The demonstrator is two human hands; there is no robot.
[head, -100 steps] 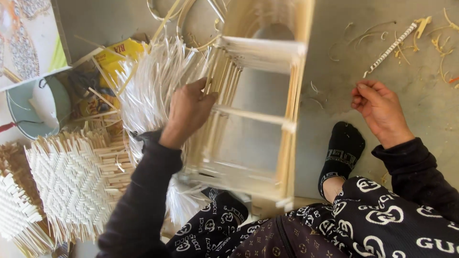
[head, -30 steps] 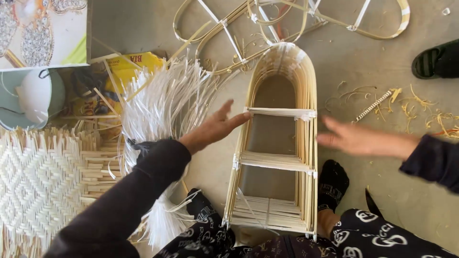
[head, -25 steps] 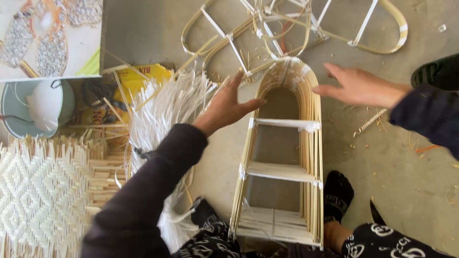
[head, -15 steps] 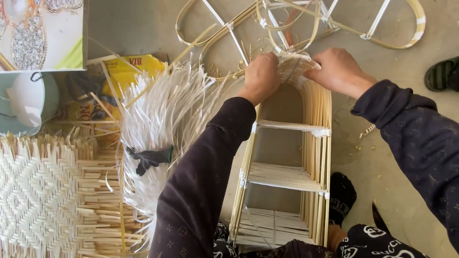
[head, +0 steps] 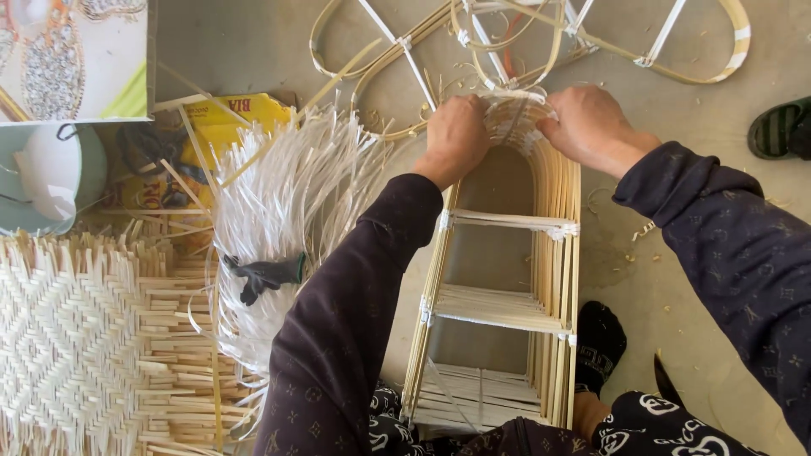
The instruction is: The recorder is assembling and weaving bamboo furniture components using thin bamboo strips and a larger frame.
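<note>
Frame [head: 507,279], an arched cane one, lies flat on the concrete floor [head: 676,253] between the person's legs. Left hand [head: 457,135] and right hand [head: 590,125] both grip its rounded top, fingers curled tight over the wrapped strips. Left of the frame sits a bundle [head: 287,219] of pale strips, then a woven mat [head: 76,338]. Bent hoops [head: 676,51] lie just beyond the top.

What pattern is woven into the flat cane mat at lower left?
The flat woven cane mat shows a pale cream concentric diamond pattern, seen in the head view.
</note>
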